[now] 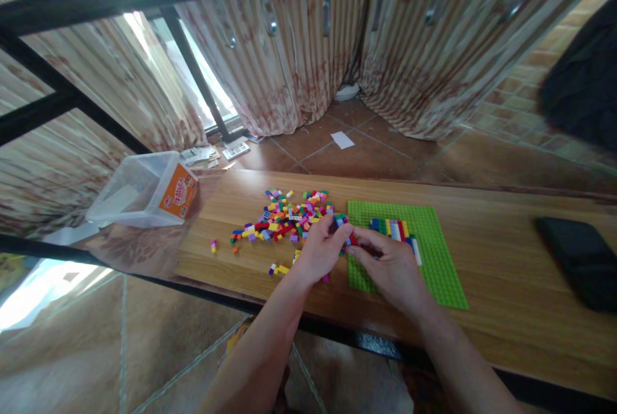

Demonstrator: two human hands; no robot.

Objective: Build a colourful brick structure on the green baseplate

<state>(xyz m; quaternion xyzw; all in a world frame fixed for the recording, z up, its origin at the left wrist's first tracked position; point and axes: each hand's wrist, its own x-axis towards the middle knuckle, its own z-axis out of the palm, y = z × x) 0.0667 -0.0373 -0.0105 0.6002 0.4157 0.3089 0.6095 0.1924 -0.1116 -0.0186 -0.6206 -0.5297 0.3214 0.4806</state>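
At desk's near edge, over green baseplate [436,253] left edge: left hand [318,253] and right hand [393,269] fingertips pinched on small brick cluster [343,222] (between both; loose brick pile [286,215] leftward).

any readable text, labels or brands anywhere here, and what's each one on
None can be read.
Orange label on the clear plastic box: white characters, too blurred.
Papers on the floor: print too small.
Bricks by the left hand and right hand: no lettering visible.
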